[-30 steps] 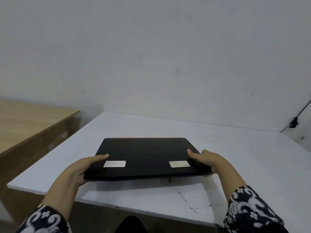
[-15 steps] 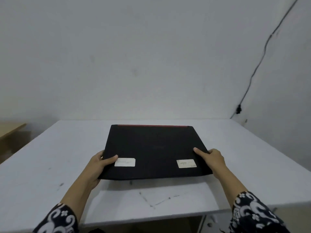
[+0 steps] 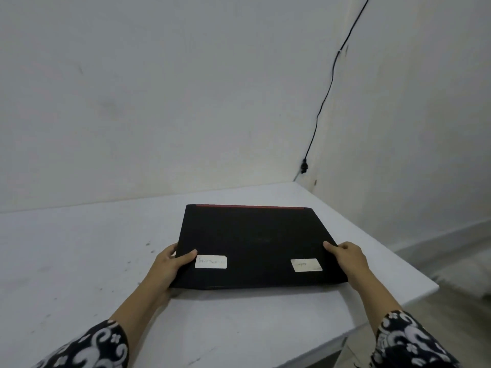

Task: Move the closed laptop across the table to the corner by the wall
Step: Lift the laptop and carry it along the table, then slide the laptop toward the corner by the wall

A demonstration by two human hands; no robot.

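Note:
The closed black laptop (image 3: 255, 240) has a red strip along its far edge and two white stickers near its front edge. It is over the right part of the white table (image 3: 79, 261). My left hand (image 3: 170, 264) grips its left front corner, thumb on the lid. My right hand (image 3: 345, 257) grips its right front corner the same way. The shadow under the front edge suggests that edge is raised off the table. The table's far right corner (image 3: 295, 185), where two walls meet, lies beyond the laptop.
A black cable (image 3: 328, 91) runs down the wall corner to a small plug (image 3: 304, 166) just above the table's corner. The table's right edge (image 3: 393, 251) drops to the floor on the right. Patterned sleeves cover both forearms.
The laptop has travelled rightward along the table in both hands. The wooden table on the left has left the view, and the wall corner with the cable is now close ahead.

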